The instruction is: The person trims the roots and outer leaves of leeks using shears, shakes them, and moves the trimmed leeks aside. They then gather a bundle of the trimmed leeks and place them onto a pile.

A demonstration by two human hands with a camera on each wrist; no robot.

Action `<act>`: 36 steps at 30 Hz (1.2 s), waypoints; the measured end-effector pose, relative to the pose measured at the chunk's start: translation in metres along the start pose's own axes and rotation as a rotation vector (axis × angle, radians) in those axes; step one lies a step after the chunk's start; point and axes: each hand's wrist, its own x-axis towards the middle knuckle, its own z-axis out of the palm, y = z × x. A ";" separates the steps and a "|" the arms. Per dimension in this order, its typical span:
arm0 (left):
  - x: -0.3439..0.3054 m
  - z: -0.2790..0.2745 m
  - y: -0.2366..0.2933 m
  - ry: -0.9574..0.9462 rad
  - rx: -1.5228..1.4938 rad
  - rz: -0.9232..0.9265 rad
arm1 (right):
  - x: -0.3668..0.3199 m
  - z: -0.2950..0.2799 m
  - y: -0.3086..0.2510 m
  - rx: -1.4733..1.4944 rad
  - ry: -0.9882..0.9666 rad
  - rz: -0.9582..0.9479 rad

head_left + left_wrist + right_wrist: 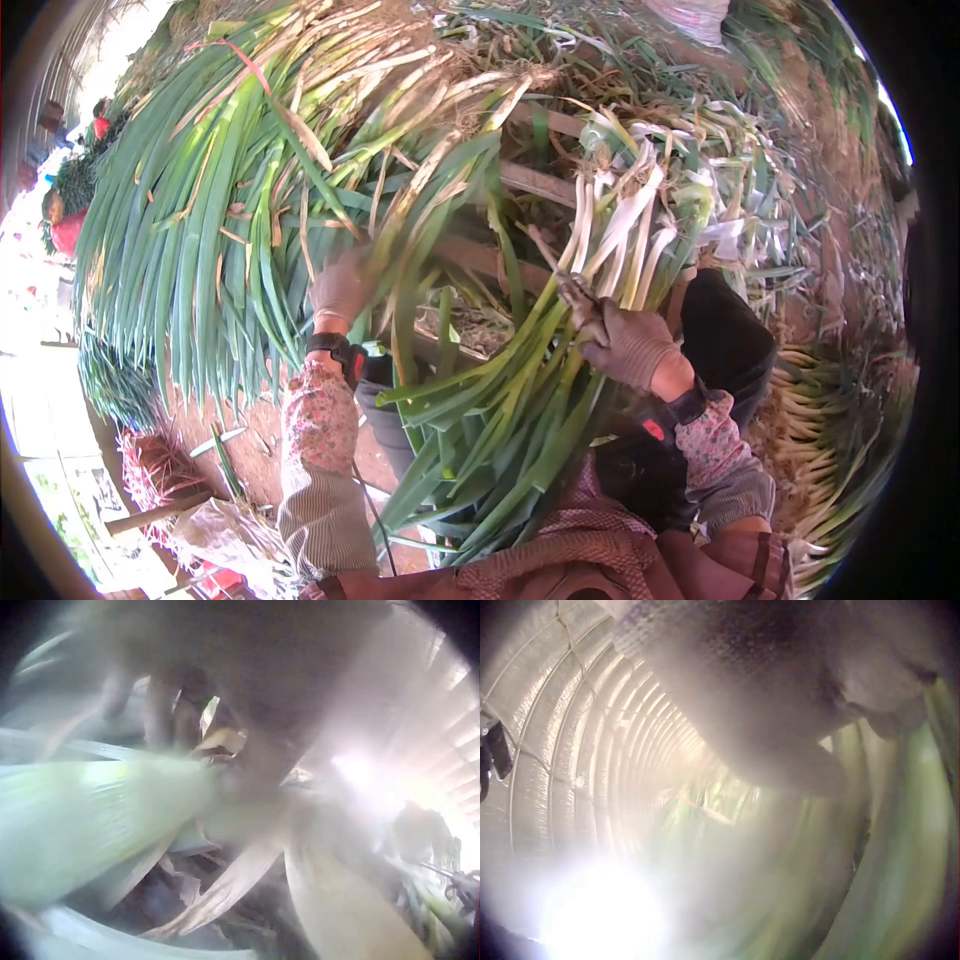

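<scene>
My right hand (632, 348), in a thin knitted glove, grips a bunch of large green onions (610, 240). Their white root ends point away and up, while the long green leaves spill down over the lap. A thin brown, stick-like piece shows beside its dirty fingertips. At the left, my gloved left hand (342, 288) reaches into a big pile of untrimmed green onions (220, 240). Its fingers (159, 712) and thumb close around a green onion (97, 817) in the blurred left wrist view. Leaves hide those fingertips in the head view.
Wooden slats (535, 183) lie between the pile and the bunch. More white-stemmed onions (720, 170) and peeled scraps lie beyond. On the right, a row of green onions (808, 430) lies on the ground. A clear plastic bag (235, 535) and pink ties (155, 475) are at lower left.
</scene>
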 end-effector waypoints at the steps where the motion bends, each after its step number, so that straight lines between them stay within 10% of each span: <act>1: 0.003 0.011 -0.005 0.001 -0.012 -0.018 | -0.005 -0.001 -0.006 0.002 0.002 -0.018; 18: 0.002 -0.007 0.125 0.209 -0.150 0.184 | -0.019 -0.008 -0.015 0.076 0.086 -0.039; 23: -0.009 0.050 0.102 -0.054 -0.417 0.204 | -0.031 -0.015 -0.021 0.113 -0.015 -0.083; 27: -0.041 0.039 0.107 0.223 -0.036 0.131 | -0.026 -0.010 -0.027 0.068 -0.109 -0.163; 36: -0.043 0.055 0.103 0.092 -0.064 0.250 | -0.004 0.002 -0.038 -0.144 -0.017 -0.175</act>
